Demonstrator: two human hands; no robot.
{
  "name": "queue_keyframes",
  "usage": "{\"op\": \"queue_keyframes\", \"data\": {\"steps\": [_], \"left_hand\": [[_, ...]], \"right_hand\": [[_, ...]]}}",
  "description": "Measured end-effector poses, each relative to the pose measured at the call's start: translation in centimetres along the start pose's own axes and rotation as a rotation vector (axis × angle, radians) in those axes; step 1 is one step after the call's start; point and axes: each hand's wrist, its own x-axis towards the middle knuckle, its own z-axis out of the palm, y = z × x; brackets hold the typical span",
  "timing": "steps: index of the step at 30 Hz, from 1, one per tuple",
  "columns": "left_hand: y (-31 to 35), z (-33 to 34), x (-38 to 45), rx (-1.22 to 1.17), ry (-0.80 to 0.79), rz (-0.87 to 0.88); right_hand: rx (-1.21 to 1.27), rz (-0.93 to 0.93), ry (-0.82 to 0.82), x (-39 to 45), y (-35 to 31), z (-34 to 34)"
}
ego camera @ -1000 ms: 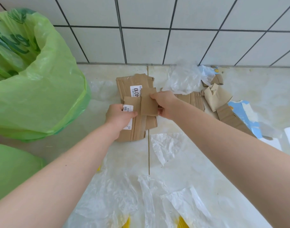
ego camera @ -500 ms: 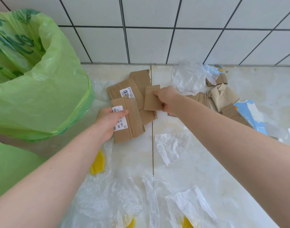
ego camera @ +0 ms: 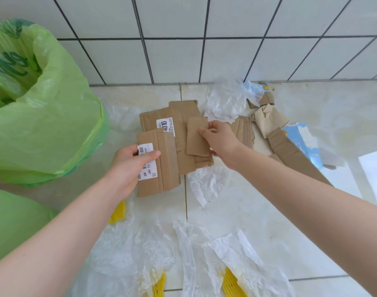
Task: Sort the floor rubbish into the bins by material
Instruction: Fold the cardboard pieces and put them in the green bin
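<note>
My left hand [ego camera: 129, 166] grips a brown cardboard piece with a white barcode label [ego camera: 164, 166], thumb across the label. My right hand [ego camera: 220, 139] pinches a smaller plain cardboard piece [ego camera: 196, 137] by its right edge. Under both lies a larger cardboard sheet with a "4010" label [ego camera: 159, 117] flat on the floor. More torn cardboard [ego camera: 290, 151] lies to the right. A bin lined with a green bag [ego camera: 39, 103] stands at the left, and a second green bag [ego camera: 9, 217] shows at the lower left.
Clear plastic film [ego camera: 224, 101] lies crumpled by the tiled wall [ego camera: 183, 39]. More clear film with yellow print [ego camera: 226, 264] covers the near floor. Blue and white paper scraps [ego camera: 301, 138] lie at the right. A white sheet [ego camera: 373, 168] sits at the right edge.
My left hand has drawn the labelled cardboard leftward and toward me, away from the pile. My right hand keeps the small piece and has barely shifted.
</note>
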Motion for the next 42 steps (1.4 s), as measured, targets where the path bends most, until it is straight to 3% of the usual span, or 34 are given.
{"op": "queue_keyframes", "data": {"steps": [10, 14, 29, 35, 39, 42], "left_hand": [[0.2, -0.8, -6.9, -0.048, -0.009, 0.055], [0.2, -3.0, -11.0, -0.061, 0.058, 0.128], [1.1, -16.4, -27.1, -0.126, 0.602, 0.578], [1.1, -22.1, -29.2, -0.256, 0.829, 0.619], [0.8, -24.2, -29.0, -0.332, 0.897, 0.602], [0.6, -25.4, -28.8, -0.337, 1.034, 0.608]], "right_hand": [[0.047, -0.143, 0.165, -5.9, 0.6, -4.8], [0.037, -0.170, 0.110, -9.4, 0.1, -4.2], [0.205, -0.177, -0.460, -24.0, -8.6, 10.7], [0.114, -0.239, -0.511, -26.5, -11.1, 17.1], [-0.032, -0.338, -0.411, -26.3, -11.9, 19.2], [-0.113, -0.400, -0.313, -25.7, -12.3, 20.1]]}}
